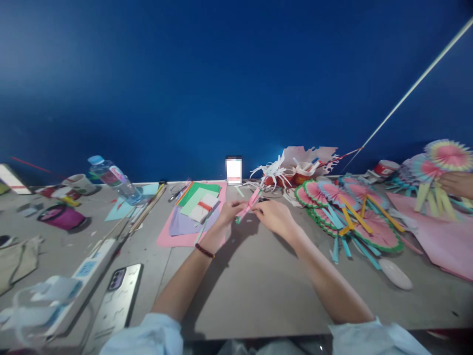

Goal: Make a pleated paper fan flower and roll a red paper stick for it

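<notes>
Over the middle of the grey table, a narrow folded pink paper piece [253, 198] with green edging stands tilted between my two hands. My left hand [232, 212], with a dark bead bracelet at the wrist, has its fingers closed on the paper's left side. From the right, my right hand [274, 215] pinches the same piece near its middle, fingers bent inward. The fingertips are small and partly hidden. Left of my hands lies a stack of coloured sheets [199, 192] on a larger pink sheet [168, 239].
Finished paper fans [351, 207] with ribbon strips lie at right, beside a white computer mouse [395, 274]. Another person's hand [458, 184] holds a fan. At left are a bottle [116, 180], a power strip [83, 276] and a phone [118, 301]. A lit screen [234, 170] stands behind.
</notes>
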Action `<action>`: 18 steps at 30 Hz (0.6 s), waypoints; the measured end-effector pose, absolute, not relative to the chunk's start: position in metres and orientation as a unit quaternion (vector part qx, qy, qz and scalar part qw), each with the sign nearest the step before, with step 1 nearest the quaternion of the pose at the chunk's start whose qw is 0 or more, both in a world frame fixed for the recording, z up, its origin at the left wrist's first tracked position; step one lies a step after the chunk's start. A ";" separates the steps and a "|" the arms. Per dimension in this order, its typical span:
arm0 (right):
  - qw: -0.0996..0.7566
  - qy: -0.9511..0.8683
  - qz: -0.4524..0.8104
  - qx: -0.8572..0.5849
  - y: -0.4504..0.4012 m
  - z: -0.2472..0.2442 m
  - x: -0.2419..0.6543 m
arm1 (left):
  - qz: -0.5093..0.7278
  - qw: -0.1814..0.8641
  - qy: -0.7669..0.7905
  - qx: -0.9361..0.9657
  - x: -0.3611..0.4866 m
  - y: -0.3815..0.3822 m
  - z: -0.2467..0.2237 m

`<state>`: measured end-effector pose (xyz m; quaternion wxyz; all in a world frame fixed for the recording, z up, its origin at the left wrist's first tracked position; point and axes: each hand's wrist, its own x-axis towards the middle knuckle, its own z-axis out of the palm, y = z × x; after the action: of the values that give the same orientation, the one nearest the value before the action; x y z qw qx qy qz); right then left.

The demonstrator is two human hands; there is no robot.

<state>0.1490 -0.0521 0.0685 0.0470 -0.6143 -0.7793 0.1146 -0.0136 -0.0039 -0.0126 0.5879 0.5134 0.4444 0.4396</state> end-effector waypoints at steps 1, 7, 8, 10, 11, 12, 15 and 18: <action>0.046 -0.777 0.117 -0.617 -0.051 0.067 0.149 | 0.441 0.606 0.426 0.508 -0.015 -0.004 -0.012; 0.052 -0.773 0.119 -0.621 -0.044 0.060 0.149 | 0.443 0.664 0.386 0.464 -0.015 -0.006 -0.009; 0.055 -0.773 0.116 -0.621 -0.043 0.059 0.149 | 0.440 0.666 0.391 0.458 -0.015 -0.005 -0.009; 0.059 -0.775 0.111 -0.619 -0.042 0.057 0.149 | 0.431 0.667 0.405 0.454 -0.014 -0.004 -0.010; 0.060 -0.776 0.108 -0.618 -0.042 0.056 0.149 | 0.428 0.664 0.413 0.453 -0.013 -0.004 -0.010; 0.061 -0.778 0.105 -0.617 -0.042 0.055 0.149 | 0.427 0.660 0.420 0.453 -0.013 -0.004 -0.011; 0.063 -0.785 0.095 -0.608 -0.042 0.054 0.149 | 0.435 0.644 0.441 0.450 -0.011 -0.003 -0.012; 0.061 -0.791 0.092 -0.601 -0.043 0.053 0.148 | 0.440 0.633 0.450 0.449 -0.010 -0.004 -0.012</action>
<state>0.1477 -0.0430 0.0530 0.0611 -0.6012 -0.7915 0.0917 -0.0101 -0.0040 -0.0124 0.6335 0.4493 0.4505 0.4404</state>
